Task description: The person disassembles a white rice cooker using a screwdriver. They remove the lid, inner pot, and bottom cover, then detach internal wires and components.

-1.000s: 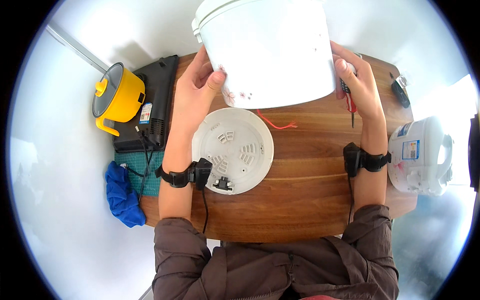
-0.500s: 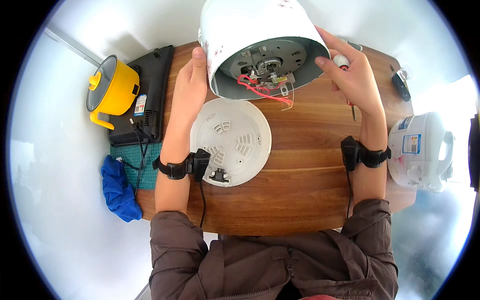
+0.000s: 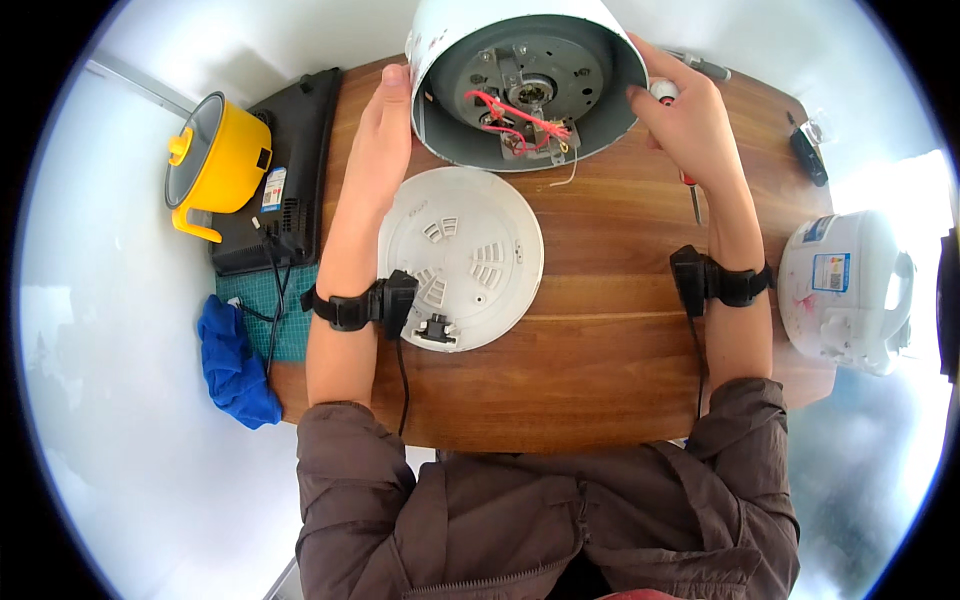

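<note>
A white rice cooker body [image 3: 460, 140] is held up at the far side of the table, its open underside tilted toward me. Inside show a grey metal plate [image 3: 585, 92] and loose red wires [image 3: 520, 120]. My left hand [image 3: 380, 140] is closed against its left side, most fingers hidden behind it. On the right side, my right hand [image 3: 697, 125] grips the rim and also keeps a screwdriver [image 3: 664, 92] tucked in its fingers, shaft pointing down. Below the body, a round white base cover [image 3: 465, 220] with vent slots lies on the table, partly behind my left forearm.
To the left, a yellow pot [image 3: 228, 165] sits by a flat black appliance [image 3: 308, 150], with a green mat [image 3: 297, 325] and blue cloth [image 3: 235, 365] nearer. A white cooker [image 3: 850, 290] is at the right edge. A black object [image 3: 808, 155] and a grey-handled tool [image 3: 705, 68] lie beyond.
The rice cooker body has tipped so that its underside faces me more fully, and it sits slightly higher in the view. Both hands keep their hold.
</note>
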Motion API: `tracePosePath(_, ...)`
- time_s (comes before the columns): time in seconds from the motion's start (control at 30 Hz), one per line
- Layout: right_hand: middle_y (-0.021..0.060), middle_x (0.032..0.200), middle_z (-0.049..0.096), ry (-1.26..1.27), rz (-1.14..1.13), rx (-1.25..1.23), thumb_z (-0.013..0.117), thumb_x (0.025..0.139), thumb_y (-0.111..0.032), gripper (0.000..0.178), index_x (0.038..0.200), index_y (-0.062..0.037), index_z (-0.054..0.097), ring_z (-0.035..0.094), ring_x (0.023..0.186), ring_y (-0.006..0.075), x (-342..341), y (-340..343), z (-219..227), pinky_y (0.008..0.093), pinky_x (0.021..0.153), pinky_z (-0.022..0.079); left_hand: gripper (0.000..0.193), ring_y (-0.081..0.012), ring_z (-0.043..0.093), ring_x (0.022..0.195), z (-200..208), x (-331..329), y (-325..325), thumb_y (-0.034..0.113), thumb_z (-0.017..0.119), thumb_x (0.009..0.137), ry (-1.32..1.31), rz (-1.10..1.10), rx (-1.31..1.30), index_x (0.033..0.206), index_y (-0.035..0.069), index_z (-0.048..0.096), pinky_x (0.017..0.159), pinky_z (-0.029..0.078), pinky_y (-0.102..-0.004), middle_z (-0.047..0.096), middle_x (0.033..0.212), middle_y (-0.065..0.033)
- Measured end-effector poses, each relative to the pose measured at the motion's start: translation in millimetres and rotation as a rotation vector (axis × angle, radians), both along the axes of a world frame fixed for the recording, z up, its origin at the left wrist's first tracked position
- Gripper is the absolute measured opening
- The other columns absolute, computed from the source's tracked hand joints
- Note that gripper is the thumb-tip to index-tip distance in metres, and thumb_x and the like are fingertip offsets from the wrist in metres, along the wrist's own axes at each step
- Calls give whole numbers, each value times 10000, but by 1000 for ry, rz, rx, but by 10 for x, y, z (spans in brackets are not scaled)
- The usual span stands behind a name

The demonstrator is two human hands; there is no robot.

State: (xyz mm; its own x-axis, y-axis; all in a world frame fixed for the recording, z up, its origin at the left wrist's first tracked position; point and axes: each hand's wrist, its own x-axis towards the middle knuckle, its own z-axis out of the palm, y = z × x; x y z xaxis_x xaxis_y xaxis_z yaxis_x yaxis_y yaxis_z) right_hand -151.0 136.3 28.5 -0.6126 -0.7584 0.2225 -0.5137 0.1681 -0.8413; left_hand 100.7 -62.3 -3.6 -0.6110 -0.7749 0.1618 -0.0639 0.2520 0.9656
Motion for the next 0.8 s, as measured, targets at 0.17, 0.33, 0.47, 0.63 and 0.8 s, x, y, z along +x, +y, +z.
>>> tracePosePath(0.17, 6, 797, 666, 45, 36, 42, 674, 942, -98, 563, 1492, -216, 688, 556, 549, 76, 37, -41, -56, 272, 540, 502, 805, -157, 609, 1180, -60, -3, -18, 691, 325, 1130, 30, -15, 107, 1505, 28, 587, 1057, 491, -357, 686, 1320, -84)
tracePosePath(0.33, 215, 1254, 774, 128, 177, -172, 811, 910, -234, 605, 1473, -83, 651, 751, 1143, 311, 70, -67, -54, 375, 971, 571, 790, -157, 621, 1157, -72, 16, -81, 694, 322, 1129, 23, -36, 142, 1492, 48, 597, 1048, 499, -363, 691, 1287, -66)
tracePosePath(0.47, 87, 1035, 728, 82, 116, -21, 774, 926, -189, 638, 1544, -177, 616, 624, 771, 159, 43, -37, -71, 292, 696, 521, 728, -170, 659, 1230, -61, 58, -118, 655, 300, 1144, -7, -88, 137, 1521, 87, 557, 1073, 541, -385, 682, 1370, -62)
tracePosePath(0.63, 35, 929, 743, 39, 48, 44, 796, 933, -233, 688, 1583, -205, 573, 548, 547, 85, -21, -26, -101, 260, 516, 479, 714, -164, 672, 1187, -78, 91, -143, 646, 303, 1147, -18, -145, 101, 1514, 95, 569, 1064, 541, -370, 701, 1336, -54)
tracePosePath(0.8, 42, 786, 712, 12, 54, 43, 809, 931, -308, 702, 1574, -159, 571, 548, 514, 105, -45, 68, -39, 292, 508, 469, 678, -166, 619, 1217, -133, 66, -164, 605, 354, 1159, 51, -113, 9, 1465, 54, 603, 1106, 467, -357, 695, 1324, -59)
